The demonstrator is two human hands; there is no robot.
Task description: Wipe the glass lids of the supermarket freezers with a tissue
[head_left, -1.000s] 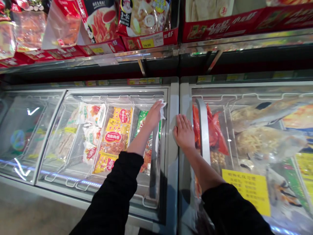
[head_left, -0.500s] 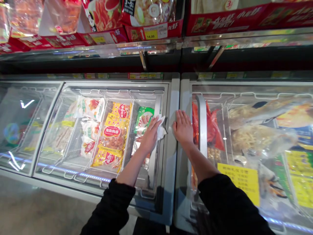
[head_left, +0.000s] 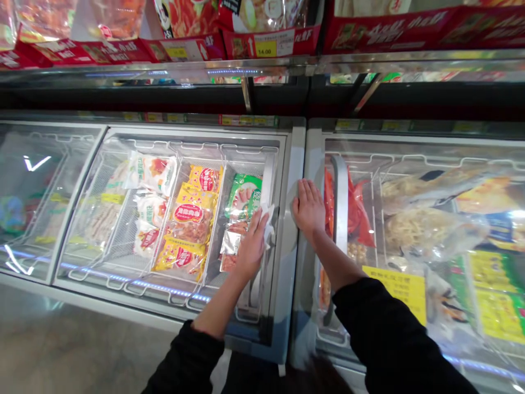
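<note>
My left hand (head_left: 251,243) presses a crumpled white cloth (head_left: 269,224) against the glass lid (head_left: 123,219) of the left chest freezer, close to the lid's right edge and its upright handle (head_left: 266,186). Its fingers lie flat over the cloth. My right hand (head_left: 308,207) rests flat, fingers stretched out, on the grey frame (head_left: 296,164) between the two freezers. Under the left lid lie a green packet (head_left: 245,196), yellow packets (head_left: 192,219) and white packets (head_left: 151,174).
The right freezer's glass lid (head_left: 430,219) has a grey handle (head_left: 340,202), red packets (head_left: 356,202) below it and a yellow notice (head_left: 400,290). A shelf of red boxes (head_left: 266,44) with price tags hangs above. Grey floor (head_left: 61,350) lies at lower left.
My left hand has slid the cloth down the glass, from the lid's top right corner toward me. My right hand has stayed on the frame.
</note>
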